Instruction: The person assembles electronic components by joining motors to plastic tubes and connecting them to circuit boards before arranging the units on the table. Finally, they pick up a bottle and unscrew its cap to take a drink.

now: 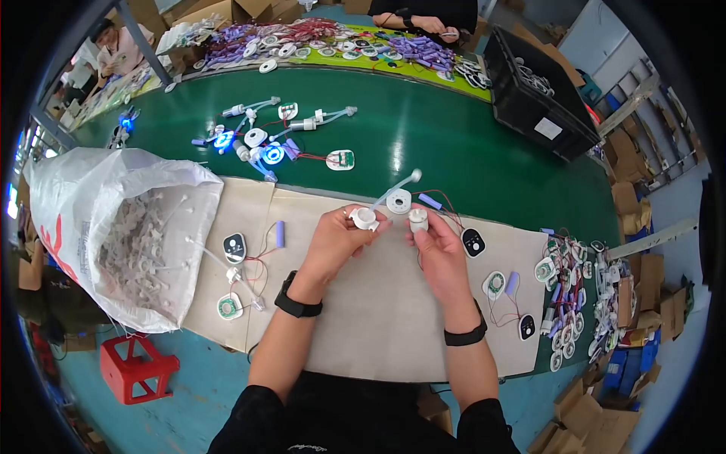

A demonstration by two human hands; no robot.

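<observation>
Held in my left hand [333, 244] is a white round plastic fitting [364, 219], its fingers closed about the rim. A pale flexible tube [396, 190] with a small end piece slants up and right from it. My right hand [442, 265] pinches a small white cylindrical part [417, 220], upright and apart from the fitting. Just beyond both hands lies a white round disc [398, 200] with holes. Near the right fingers are a purple battery cell [430, 202] with red wires and a black-faced oval cover [473, 242].
To the left, a white sack [113, 170] of clear plastic parts lies open on the cardboard sheet [363, 318]. Lit blue assemblies [273, 154] rest on the green belt [431, 144]. Wired boards pile up at right [563, 303]. A black crate [537, 98] stands far right; a red stool [136, 367] is lower left.
</observation>
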